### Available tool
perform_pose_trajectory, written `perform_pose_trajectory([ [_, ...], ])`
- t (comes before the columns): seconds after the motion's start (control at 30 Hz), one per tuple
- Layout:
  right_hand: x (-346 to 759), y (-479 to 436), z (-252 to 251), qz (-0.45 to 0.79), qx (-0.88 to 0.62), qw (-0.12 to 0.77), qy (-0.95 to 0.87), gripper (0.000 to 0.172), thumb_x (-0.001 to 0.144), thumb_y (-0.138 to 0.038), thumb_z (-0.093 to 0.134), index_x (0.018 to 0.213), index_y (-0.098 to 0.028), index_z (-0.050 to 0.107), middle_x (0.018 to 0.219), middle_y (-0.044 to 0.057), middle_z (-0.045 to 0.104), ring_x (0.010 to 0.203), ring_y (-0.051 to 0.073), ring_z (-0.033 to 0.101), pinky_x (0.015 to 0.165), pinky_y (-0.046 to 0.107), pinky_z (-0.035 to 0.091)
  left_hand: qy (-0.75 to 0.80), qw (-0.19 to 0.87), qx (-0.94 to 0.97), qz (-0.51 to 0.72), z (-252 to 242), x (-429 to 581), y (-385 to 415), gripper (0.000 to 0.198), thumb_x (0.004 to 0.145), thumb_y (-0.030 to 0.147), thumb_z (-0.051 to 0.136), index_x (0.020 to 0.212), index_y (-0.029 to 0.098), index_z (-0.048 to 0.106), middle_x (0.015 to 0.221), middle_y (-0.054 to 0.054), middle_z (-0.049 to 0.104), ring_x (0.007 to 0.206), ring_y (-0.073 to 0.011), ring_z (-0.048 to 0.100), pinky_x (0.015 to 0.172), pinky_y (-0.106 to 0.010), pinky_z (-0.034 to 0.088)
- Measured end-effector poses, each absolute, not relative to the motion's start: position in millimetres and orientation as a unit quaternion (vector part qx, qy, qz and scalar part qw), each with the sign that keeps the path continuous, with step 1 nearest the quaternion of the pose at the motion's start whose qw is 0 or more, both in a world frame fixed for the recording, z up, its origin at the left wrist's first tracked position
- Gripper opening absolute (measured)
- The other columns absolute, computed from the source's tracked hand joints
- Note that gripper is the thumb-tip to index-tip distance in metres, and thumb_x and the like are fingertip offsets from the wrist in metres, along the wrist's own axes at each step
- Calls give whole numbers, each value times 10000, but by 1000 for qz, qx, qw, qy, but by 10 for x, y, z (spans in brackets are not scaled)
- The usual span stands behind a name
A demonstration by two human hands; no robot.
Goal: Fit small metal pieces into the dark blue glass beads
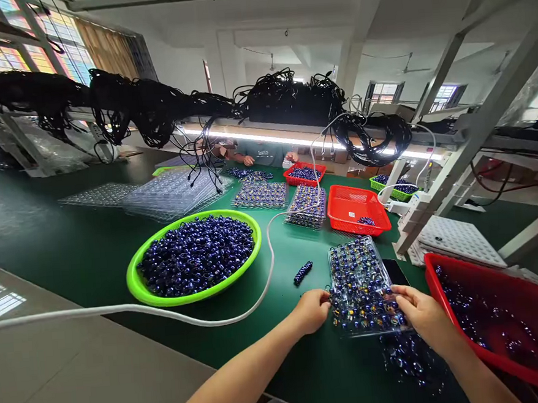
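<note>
Touching one tray (370, 333): two hands (311, 312) (422, 315)

And here's the tray (380, 259), clear plastic, rectangular, over the green worktop (295, 244), its long side running away from us! Glossy dark-blue beads (353, 260) crowd it in rows, amber glints winking through the nearer ones, clear plastic peeking out mid-tray. Level or slightly tipped? I can't tell from here.
</note>
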State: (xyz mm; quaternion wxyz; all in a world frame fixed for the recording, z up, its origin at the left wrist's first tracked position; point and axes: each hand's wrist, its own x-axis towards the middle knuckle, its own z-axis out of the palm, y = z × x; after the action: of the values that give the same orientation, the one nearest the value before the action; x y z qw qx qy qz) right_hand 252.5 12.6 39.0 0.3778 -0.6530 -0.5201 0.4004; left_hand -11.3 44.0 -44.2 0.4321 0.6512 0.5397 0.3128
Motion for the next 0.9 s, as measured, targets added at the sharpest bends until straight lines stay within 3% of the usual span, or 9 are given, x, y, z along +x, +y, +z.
perform_pose_trajectory([
  [0.2,2554,151,388,363,-663,385,-530,346,735,-346,633,1043,-200,694,988,81,781,897,275,747,603,317,612,550,277,732,291,-357,-356,564,285,859,153,506,1082,112,679,1064,-152,690,1031,-261,634,966,-398,484],
  [0.33,2463,133,544,330,-691,362,-531,396,729,-387,617,1061,-187,694,973,86,782,845,276,749,539,305,597,526,189,781,280,-301,-427,822,419,882,183,532,1298,170,579,1380,-139,548,1322,-280,449,1135,-439,346],
  [0.43,2409,128,592,312,-703,350,-534,472,740,-434,585,1119,-165,665,1000,97,774,847,284,744,491,308,581,514,158,804,254,-320,-458,1072,460,879,199,561,1340,211,557,1516,-87,440,1405,-296,359,1173,-474,290],
  [0.57,2444,164,505,256,-703,356,-560,492,775,-436,553,1159,-143,645,975,104,777,818,260,750,523,289,573,513,138,818,220,-396,-501,1260,391,901,195,523,1284,201,605,1436,-78,540,1346,-269,446,1143,-426,349],
  [0.67,2508,202,422,203,-703,341,-591,473,824,-421,525,1189,-139,632,958,97,779,813,241,753,645,301,592,531,126,813,204,-429,-554,1269,355,902,162,490,1227,198,630,1302,-95,631,1252,-246,523,1088,-397,408],
  [0.77,2532,229,397,152,-706,325,-611,454,857,-398,499,1212,-146,627,978,93,778,828,235,753,790,336,591,562,113,797,192,-439,-622,1240,355,892,104,442,1181,181,634,1221,-129,648,1209,-251,537,1032,-392,445],
  [0.9,2468,246,456,73,-704,324,-627,439,857,-374,488,1211,-166,642,989,87,779,880,252,750,851,375,587,603,101,772,175,-459,-700,1212,331,851,43,415,1065,136,650,1146,-175,638,1167,-278,540,979,-399,467],
])
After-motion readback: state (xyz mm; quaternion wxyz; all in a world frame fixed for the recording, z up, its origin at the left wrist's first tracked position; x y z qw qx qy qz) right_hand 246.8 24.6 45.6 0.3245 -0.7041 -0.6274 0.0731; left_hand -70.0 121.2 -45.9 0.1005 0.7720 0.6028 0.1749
